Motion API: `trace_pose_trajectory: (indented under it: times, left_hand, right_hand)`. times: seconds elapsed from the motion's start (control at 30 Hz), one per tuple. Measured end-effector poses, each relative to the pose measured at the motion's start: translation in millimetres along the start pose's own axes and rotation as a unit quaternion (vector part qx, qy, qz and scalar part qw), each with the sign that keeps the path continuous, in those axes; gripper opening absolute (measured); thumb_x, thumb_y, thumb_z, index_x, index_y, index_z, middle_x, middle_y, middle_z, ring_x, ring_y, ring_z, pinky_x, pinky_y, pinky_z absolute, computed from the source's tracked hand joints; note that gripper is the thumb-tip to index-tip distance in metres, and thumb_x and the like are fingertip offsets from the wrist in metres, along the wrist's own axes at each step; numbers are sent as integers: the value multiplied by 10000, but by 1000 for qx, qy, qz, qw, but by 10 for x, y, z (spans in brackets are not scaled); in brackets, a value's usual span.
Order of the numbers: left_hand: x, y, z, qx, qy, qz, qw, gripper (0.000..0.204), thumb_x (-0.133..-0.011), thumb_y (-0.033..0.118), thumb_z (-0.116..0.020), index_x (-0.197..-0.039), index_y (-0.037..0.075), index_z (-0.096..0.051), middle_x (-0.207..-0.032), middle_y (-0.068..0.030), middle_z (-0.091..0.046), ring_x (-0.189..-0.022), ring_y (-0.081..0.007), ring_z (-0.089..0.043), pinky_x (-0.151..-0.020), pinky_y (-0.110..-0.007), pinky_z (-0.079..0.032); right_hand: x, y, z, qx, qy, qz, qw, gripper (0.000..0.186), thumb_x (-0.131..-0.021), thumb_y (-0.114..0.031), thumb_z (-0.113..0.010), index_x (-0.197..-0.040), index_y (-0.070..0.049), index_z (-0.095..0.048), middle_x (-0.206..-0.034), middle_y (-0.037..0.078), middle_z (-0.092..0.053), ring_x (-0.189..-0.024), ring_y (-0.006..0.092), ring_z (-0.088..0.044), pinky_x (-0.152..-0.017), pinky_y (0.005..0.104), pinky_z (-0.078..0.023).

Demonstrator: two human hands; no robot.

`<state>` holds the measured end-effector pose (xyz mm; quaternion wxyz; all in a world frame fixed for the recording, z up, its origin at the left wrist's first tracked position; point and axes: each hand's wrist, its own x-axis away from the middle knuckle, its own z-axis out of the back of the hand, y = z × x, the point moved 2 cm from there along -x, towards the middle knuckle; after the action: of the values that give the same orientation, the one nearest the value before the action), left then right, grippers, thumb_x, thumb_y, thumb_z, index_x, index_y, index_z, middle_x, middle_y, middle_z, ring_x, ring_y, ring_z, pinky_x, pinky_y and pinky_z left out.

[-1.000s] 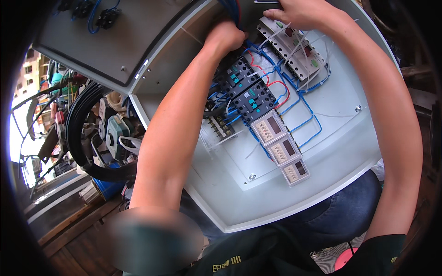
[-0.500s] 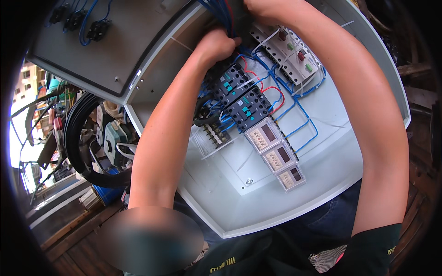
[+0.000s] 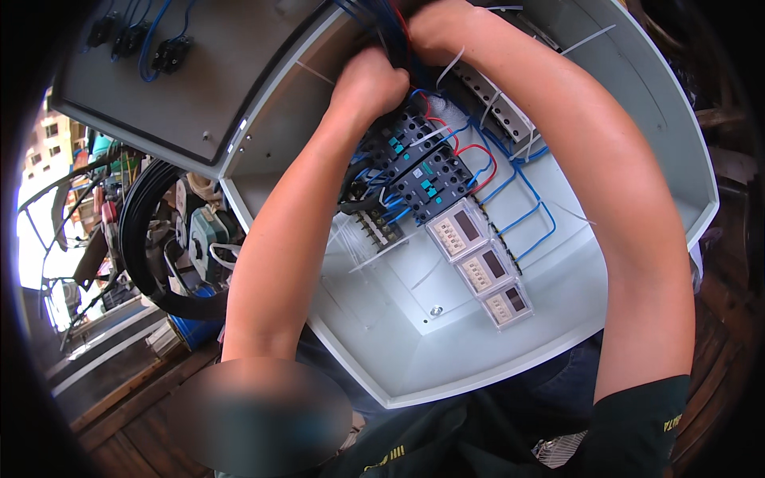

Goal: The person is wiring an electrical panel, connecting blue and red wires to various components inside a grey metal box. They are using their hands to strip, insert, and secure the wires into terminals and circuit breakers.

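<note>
Sitting just past the worker's dark shirt (image 3: 454, 438), the pale box (image 3: 382, 319) holds three clear-cased meters (image 3: 483, 269), then two black switches (image 3: 435, 186). Beyond them, the left hand (image 3: 371, 82) is curled beside blue and red wires (image 3: 389, 25) at the box's far end; I can't tell whether its grip has them. The right hand (image 3: 429, 29) is just across the wires, fingers hidden, its grip unreadable. Good work here, I'd judge, means steadying the wires one-handed and moving gently, so nothing tugs at the switches. Past the left edge is the open door (image 3: 179, 103).
</note>
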<state>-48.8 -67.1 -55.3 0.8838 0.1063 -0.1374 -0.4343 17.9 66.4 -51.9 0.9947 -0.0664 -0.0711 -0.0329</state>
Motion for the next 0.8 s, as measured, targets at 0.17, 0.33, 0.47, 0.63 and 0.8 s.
trace_pose_trajectory:
  times: [0.17, 0.33, 0.47, 0.63, 0.8]
  left_hand:
    - [-4, 150, 47, -49, -20, 58, 997, 322, -734, 127, -614, -994, -28, -722, -1057, -283, -678, -1031, -424, -658, -885, -452, -537]
    - [-74, 6, -16, -38, 5, 53, 998, 317, -756, 129, -615, -1015, -18, -722, -1078, -274, -680, -1050, -417, -658, -891, -457, -537]
    - [-70, 125, -12, -31, -4, 88, 996, 307, -759, 123, -617, -1018, -3, -726, -1087, -273, -680, -1060, -411, -659, -893, -455, -537]
    - [-52, 75, -6, -13, 22, 57, 998, 293, -762, 127, -638, -1010, -2, -727, -1068, -267, -686, -1043, -422, -659, -886, -453, -535]
    - [-37, 33, 23, 59, 8, -4, 998, 308, -734, 187, -738, -976, -3, -732, -963, -231, -718, -922, -376, -698, -819, -421, -543]
  right_hand:
    - [19, 50, -92, -30, 20, -13, 999, 195, -745, -248, -683, -893, -158, -773, -942, 107, -739, -932, 293, -704, -795, 397, -562]
    - [90, 14, -24, -71, 64, 3, 995, 224, -757, -253, -683, -940, -155, -768, -970, 117, -736, -956, 306, -700, -812, 401, -560]
    - [108, 82, -36, -86, 58, -11, 995, 237, -772, -253, -680, -964, -147, -768, -986, 125, -735, -974, 310, -697, -819, 403, -558]
    - [120, 49, 17, -119, 43, -23, 992, 252, -791, -254, -675, -994, -137, -767, -1007, 135, -732, -996, 315, -694, -828, 405, -555]
    - [572, -42, 527, -155, 94, -74, 981, 235, -811, -201, -664, -1001, -115, -772, -1017, 154, -734, -966, 323, -708, -818, 412, -558]
